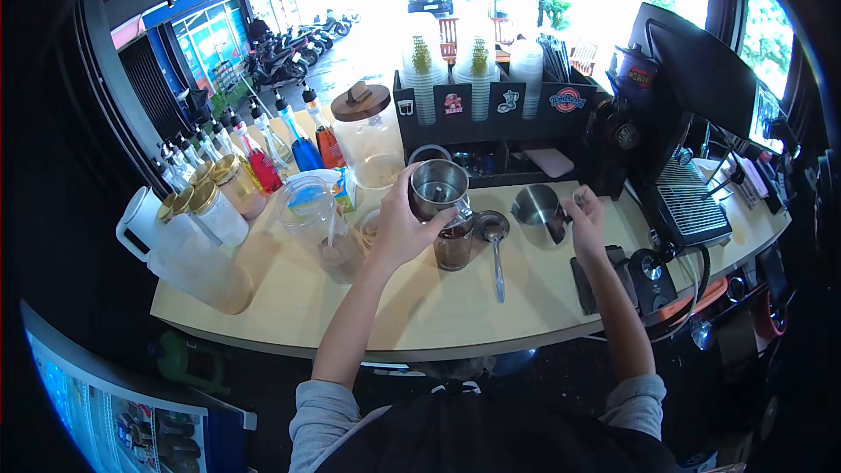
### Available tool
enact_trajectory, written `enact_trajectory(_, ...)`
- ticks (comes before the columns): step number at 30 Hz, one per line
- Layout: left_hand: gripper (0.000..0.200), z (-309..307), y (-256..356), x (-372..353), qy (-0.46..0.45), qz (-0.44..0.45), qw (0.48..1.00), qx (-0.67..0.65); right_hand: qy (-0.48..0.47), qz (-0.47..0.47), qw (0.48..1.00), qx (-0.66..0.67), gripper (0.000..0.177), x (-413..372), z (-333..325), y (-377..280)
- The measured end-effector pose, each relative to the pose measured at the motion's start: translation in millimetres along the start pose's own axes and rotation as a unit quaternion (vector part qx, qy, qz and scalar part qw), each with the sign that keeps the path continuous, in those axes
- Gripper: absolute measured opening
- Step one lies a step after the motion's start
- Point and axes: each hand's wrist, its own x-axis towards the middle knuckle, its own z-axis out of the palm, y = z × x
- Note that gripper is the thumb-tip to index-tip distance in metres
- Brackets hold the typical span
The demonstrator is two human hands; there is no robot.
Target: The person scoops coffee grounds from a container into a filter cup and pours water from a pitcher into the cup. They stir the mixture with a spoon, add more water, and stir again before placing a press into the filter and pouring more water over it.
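Observation:
My left hand [405, 226] is wrapped round a steel cup [440, 186], held just above a glass [453, 250] with dark contents on the counter. My right hand [585, 217] is closed at the handle of a steel pitcher [537, 208], to the right of the glass. Between them, a long-handled spoon [498, 264] rests with its bowl on a small round dish [489, 224]. Left of the glass stands a clear blender jug [320, 228] with a scoop or spoon inside.
Syrup bottles [302, 142], lidded jars [219, 213] and a plastic pitcher [188, 263] line the left side. A wooden-lidded jar [366, 144] and a black cup organizer [499, 109] stand behind. On the right is a coffee machine [688, 201], with a black mat [591, 285].

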Motion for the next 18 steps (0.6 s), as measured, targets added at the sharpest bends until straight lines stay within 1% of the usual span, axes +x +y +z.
enact_trajectory(2, 0.073, 3.1, -4.4, -0.6, 0.019, 0.011, 1.000, 0.005, 0.017, 0.009, 1.000, 0.007, 0.017, -10.7, -6.6, 17.7)
enact_trajectory(4, 0.073, 4.8, -1.7, -1.3, 0.018, 0.007, 1.000, 0.004, 0.062, 0.048, 0.995, 0.057, 0.017, -19.8, -8.2, 28.4)
enact_trajectory(8, 0.073, 8.9, -6.2, -3.8, 0.020, 0.003, 1.000, 0.006, 0.055, 0.063, 0.993, 0.082, 0.017, -29.7, -17.5, 44.7)
enact_trajectory(10, 0.074, 9.4, -4.8, -6.3, 0.011, -0.011, 1.000, 0.012, 0.049, 0.070, 0.988, 0.125, 0.015, -32.9, -15.5, 46.5)
enact_trajectory(11, 0.075, 9.3, -3.6, -7.5, 0.002, -0.026, 0.999, 0.018, 0.049, 0.071, 0.988, 0.125, 0.015, -34.0, -16.4, 50.4)
enact_trajectory(13, 0.075, 11.1, -4.9, -10.5, 0.003, -0.030, 0.999, 0.010, 0.062, 0.066, 0.989, 0.117, 0.014, -35.6, -16.5, 58.0)
enact_trajectory(16, 0.075, 11.3, -0.7, -14.1, 0.003, -0.034, 0.999, 0.003, 0.059, 0.073, 0.985, 0.143, 0.013, -37.9, -14.5, 58.4)
enact_trajectory(18, 0.075, 11.5, 0.2, -16.5, -0.001, -0.034, 0.999, 0.003, 0.056, 0.074, 0.986, 0.135, 0.012, -39.3, -15.5, 59.9)
